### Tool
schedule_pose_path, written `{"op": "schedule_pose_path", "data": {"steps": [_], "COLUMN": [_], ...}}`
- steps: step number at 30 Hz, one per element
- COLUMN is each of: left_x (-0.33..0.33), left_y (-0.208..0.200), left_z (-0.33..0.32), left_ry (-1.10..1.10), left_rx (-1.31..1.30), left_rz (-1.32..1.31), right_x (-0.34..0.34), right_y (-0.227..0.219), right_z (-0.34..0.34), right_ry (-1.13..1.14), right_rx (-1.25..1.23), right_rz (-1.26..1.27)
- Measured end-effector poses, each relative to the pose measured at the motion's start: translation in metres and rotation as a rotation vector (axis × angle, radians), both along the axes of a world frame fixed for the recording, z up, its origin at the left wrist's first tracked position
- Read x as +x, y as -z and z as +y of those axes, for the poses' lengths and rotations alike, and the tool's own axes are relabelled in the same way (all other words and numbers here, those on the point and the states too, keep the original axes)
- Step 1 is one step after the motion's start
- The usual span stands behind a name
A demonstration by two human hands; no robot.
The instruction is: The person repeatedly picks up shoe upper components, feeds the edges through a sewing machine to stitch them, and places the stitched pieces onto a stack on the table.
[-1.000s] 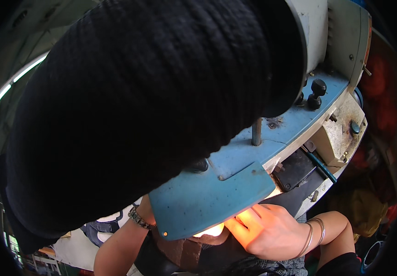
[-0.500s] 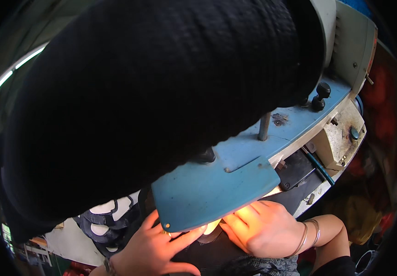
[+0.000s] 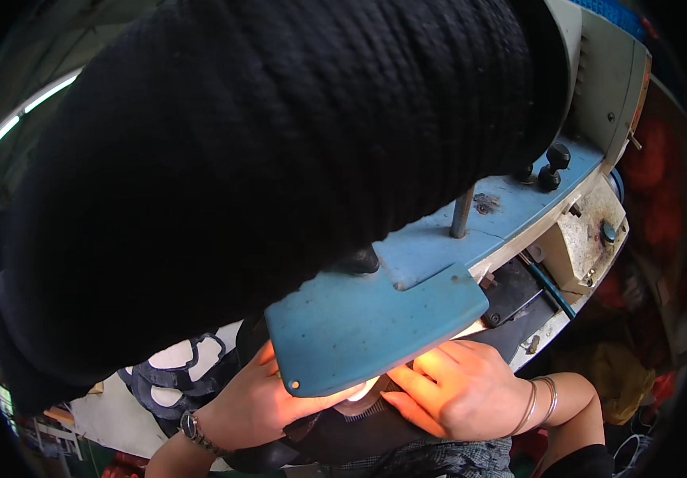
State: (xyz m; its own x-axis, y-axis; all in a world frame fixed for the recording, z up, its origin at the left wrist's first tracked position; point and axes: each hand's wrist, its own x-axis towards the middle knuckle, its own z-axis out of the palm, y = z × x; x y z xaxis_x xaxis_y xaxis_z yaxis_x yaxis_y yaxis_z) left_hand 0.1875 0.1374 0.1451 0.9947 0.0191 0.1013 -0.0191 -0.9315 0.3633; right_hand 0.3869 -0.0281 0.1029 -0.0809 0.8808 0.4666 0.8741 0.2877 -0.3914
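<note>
Two bare hands work at the front of a blue machine (image 3: 431,239), seen from above. The left hand (image 3: 246,405), wearing a watch (image 3: 192,426), reaches in from the lower left; its fingers pass under the edge of the machine's blue cover (image 3: 375,331), so whether they grip anything cannot be told. The right hand (image 3: 479,394), with two bangles (image 3: 547,402) at its wrist, lies to the right with fingers bent, their tips close to the cover's lower edge; its grip, too, cannot be told. The hands are apart, a narrow gap between them, lit orange by a bright glow (image 3: 366,390) below the cover. A dark, flat piece of material (image 3: 347,436) lies beneath and between them, partly under the cover. Grey patterned cloth (image 3: 431,460) shows below it. To the left, dark pieces with white panels (image 3: 172,370) rest on a pale table (image 3: 108,418). A huge, black ribbed roll (image 3: 256,159) blocks much of the upper view; black knobs (image 3: 553,166) stand on the machine to its right.
</note>
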Motion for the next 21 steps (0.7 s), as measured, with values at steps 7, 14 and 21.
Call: {"op": "schedule_pose_path", "data": {"steps": [7,14,21], "left_x": [0.005,0.007,0.011], "left_y": [0.008,0.007,-0.002], "left_z": [0.013,0.021,0.017], "left_ry": [0.057,0.05,-0.012], "left_rx": [-0.049,-0.156,-0.155], "left_rz": [-0.024,0.02,0.015], "right_x": [0.001,0.004,0.004], "right_y": [-0.001,0.001,-0.001], "right_z": [0.001,0.002,0.003], "right_ry": [-0.036,-0.05,-0.063], "right_rx": [-0.04,0.018,-0.003], "right_rz": [-0.002,-0.015,-0.027]}}
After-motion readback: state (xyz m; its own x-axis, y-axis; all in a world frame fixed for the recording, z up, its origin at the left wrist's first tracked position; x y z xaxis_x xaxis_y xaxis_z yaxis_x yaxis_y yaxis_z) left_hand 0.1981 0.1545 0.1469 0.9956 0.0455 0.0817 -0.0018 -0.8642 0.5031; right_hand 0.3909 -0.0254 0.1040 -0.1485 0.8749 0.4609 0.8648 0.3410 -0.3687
